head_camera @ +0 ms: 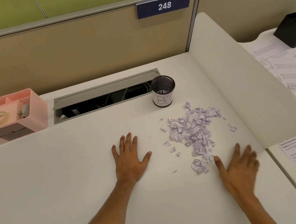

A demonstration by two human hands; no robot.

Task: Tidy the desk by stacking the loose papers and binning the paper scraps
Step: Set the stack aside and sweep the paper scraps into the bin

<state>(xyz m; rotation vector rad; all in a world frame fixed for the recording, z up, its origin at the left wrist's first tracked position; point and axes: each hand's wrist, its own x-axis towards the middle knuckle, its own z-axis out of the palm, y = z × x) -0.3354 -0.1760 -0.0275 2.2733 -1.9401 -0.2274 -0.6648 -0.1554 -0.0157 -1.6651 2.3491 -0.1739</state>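
Fingers of left hand and right hand splayed flat, holding nothing; paper scraps (pale lilac, crumpled) heaped between.

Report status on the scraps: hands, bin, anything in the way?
Left hand and right hand flat on desk, holding nothing. Paper scraps heaped between them, unbinned. Mesh bin upright behind heap, path clear.
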